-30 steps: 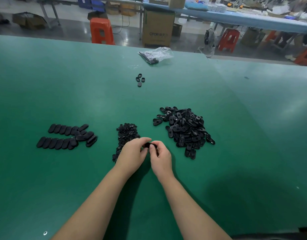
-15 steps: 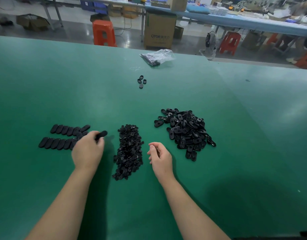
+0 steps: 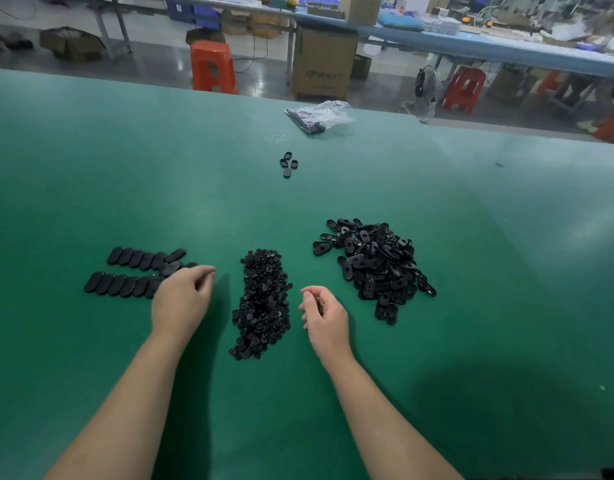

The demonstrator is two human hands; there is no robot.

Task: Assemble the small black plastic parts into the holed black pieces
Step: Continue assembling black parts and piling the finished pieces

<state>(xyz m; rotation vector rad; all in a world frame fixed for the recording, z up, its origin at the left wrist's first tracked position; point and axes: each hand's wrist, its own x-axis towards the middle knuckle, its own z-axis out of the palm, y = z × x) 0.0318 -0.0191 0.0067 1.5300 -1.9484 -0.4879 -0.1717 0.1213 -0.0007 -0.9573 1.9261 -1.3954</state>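
Observation:
A heap of small black plastic parts (image 3: 263,303) lies on the green table between my hands. To its right sits a bigger pile of holed black oval pieces (image 3: 376,266). At the left, finished black ovals (image 3: 132,273) lie in two rows. My left hand (image 3: 182,299) hovers at the right end of those rows with loosely curled fingers and holds nothing. My right hand (image 3: 324,315) rests right of the small-parts heap, fingers loosely curled and empty.
Three or so loose black pieces (image 3: 288,164) lie farther back on the green table (image 3: 91,168). A clear plastic bag (image 3: 321,116) with dark parts sits near the far edge. Beyond are orange stools (image 3: 212,67), a cardboard box (image 3: 323,64) and a blue bench.
My left hand carried the joined piece from the middle to the rows at the left and let it go. My right hand stayed by the small-parts heap.

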